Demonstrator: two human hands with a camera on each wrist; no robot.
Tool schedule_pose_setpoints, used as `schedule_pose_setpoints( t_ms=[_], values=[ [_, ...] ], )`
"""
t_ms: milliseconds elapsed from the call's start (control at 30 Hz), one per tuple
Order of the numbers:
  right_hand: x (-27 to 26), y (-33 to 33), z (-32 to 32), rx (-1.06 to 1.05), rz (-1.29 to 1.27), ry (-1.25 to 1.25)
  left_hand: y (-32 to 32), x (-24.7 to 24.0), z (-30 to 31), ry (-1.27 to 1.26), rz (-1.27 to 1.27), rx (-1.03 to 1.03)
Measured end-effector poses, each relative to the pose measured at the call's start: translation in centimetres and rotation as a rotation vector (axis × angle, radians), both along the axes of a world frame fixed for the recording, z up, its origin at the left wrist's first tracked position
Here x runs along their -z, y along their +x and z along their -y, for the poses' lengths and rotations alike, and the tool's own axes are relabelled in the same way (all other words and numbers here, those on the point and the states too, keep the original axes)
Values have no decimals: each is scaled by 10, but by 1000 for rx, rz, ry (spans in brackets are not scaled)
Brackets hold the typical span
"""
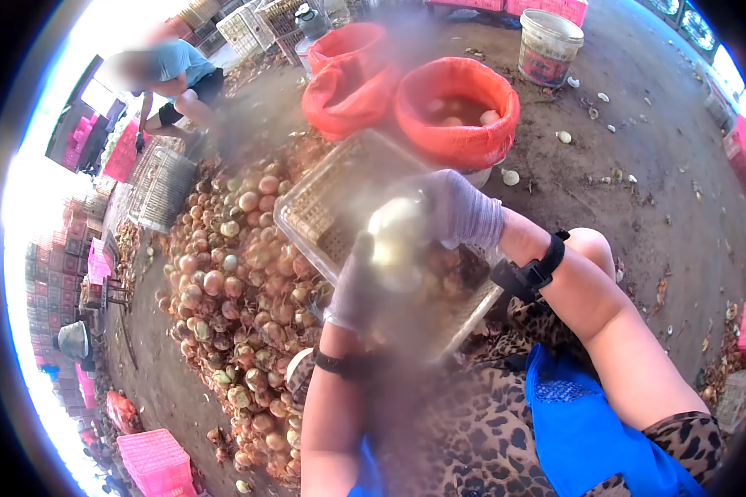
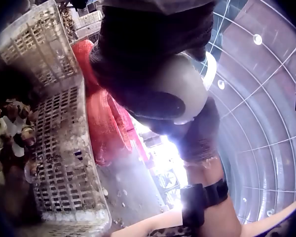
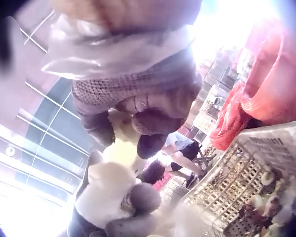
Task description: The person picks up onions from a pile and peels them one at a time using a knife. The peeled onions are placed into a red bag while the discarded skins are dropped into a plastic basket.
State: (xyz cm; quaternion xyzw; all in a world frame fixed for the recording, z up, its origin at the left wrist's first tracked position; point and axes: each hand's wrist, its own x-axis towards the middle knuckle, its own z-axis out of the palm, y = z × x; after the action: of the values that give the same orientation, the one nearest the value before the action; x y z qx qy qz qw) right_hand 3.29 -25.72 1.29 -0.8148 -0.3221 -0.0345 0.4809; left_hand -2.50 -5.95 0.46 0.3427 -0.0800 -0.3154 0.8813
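Our left hand point(image 1: 352, 286) grips a pale onion point(image 2: 185, 81), its thumb bent across the smooth side. The onion sits between our two gloved hands, above the plastic crate point(image 1: 315, 217). Our right hand point(image 1: 464, 207) faces it, thumb and fingertips curled round a yellowish part point(image 3: 122, 150); whether that belongs to the same onion or is separate, we cannot tell through the glare. How the fingers on the hidden far side lie, we cannot tell either.

To handle it well, we would cradle the round body deep in the left fingers, since a smooth surface may slip in a glove, and work lightly with the right fingertips so they don't bruise it. Staying over the crate makes sense: pale scraps point(image 2: 17, 131) lie inside, below our fingers. Beyond our fingertips stands a red-lined tub point(image 1: 456, 147); left of our left fingers spreads an onion heap point(image 1: 232, 290).
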Motion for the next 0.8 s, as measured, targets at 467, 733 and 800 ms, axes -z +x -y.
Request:
schedule_pose_setpoints(
  t_ms=[467, 733, 800],
  values=[
    [10, -35, -27, 317, -62, -17, 0, -14, 16, 194, -55, -446],
    [60, -8, -43, 367, -145, 45, 15, 40, 5, 533, 133, -622],
    [69, -2, -36, 346, -248, 76, 18, 43, 2, 545, 153, -605]
  ],
)
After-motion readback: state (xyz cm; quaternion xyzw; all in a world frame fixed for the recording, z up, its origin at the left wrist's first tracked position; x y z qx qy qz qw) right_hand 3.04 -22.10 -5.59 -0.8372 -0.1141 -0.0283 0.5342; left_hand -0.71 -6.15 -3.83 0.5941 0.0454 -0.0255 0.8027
